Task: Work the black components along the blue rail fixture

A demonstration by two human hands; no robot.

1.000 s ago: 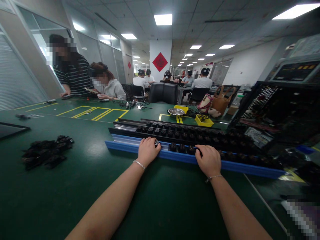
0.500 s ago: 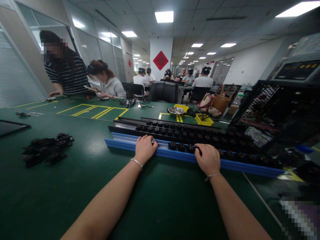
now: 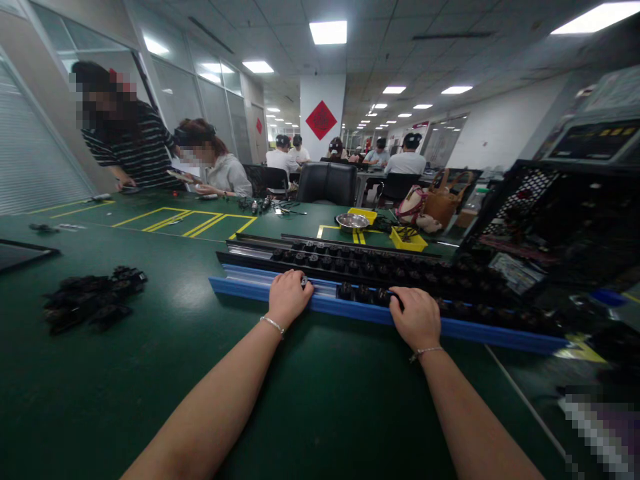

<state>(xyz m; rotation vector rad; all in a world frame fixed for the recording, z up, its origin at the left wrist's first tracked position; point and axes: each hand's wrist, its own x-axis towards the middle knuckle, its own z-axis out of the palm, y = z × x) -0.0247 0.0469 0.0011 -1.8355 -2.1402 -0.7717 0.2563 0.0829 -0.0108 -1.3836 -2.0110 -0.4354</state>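
A long blue channel rail (image 3: 360, 310) lies across the bench, with a row of small black socket-like modules (image 3: 364, 294) seated in its right part. Toward the rail's left part, my left hand (image 3: 290, 295) is closed around a small black module with a pale face (image 3: 304, 281), held in or just over the channel. My right hand (image 3: 416, 317) reaches over the rail further right, thumb and fingers curled on a module at the row; its fingertips are partly hidden. Behind the blue rail lie black rails (image 3: 240, 259) filled with similar modules.
A pile of black parts (image 3: 93, 299) rests on the green bench (image 3: 190, 400) at left. Beyond the rails are a metal bowl (image 3: 353, 221) and yellow trays (image 3: 407, 240). A dark open metal case (image 3: 540, 220) stands at right. Two people are across the bench at left.
My left hand has shifted very slightly to the left with the module. My right hand stays put. The standing person at far left has leaned and moved a hand along the bench.
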